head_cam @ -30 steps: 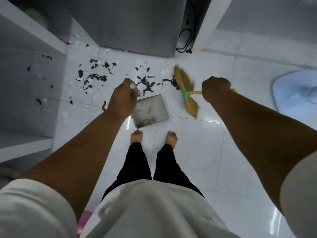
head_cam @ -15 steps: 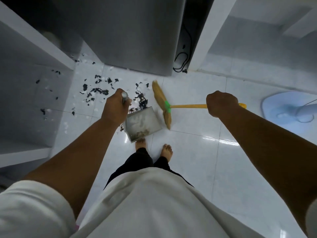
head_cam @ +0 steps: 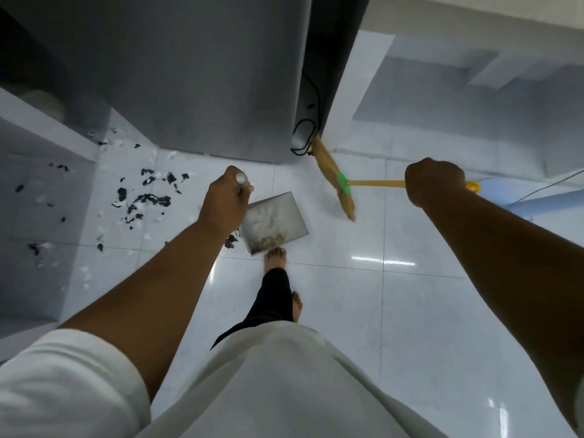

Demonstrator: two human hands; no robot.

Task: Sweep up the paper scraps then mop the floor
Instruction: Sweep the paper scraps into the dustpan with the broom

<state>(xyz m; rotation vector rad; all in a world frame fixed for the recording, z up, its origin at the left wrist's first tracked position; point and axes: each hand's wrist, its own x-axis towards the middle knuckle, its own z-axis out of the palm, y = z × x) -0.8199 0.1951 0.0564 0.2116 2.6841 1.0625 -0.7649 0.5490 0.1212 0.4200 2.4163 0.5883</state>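
Note:
Black and white paper scraps [head_cam: 143, 199] lie scattered on the white tiled floor at the left. My left hand [head_cam: 226, 200] grips the handle of a metal dustpan [head_cam: 275, 222], which hangs just above the floor with dust and a few scraps inside. To the right, my right hand [head_cam: 434, 183] grips the yellow handle of a straw broom [head_cam: 331, 175]. The broom's bristles are bound with a green band and reach toward the corner beside a black cable. The dustpan sits between the scrap pile and the broom.
A tall grey appliance [head_cam: 196, 74] stands ahead, with a black cable [head_cam: 305, 134] in the gap beside a white wall edge [head_cam: 357, 93]. A white shelf unit [head_cam: 34, 159] lines the left. A pale blue fan base [head_cam: 543, 197] sits at the right. My bare feet [head_cam: 276, 259] stand just below the dustpan.
The broom head has swung away from the dustpan's mouth toward the corner by the cable. I have stepped forward, one foot leading. The scraps by the pan's mouth are gone from the floor.

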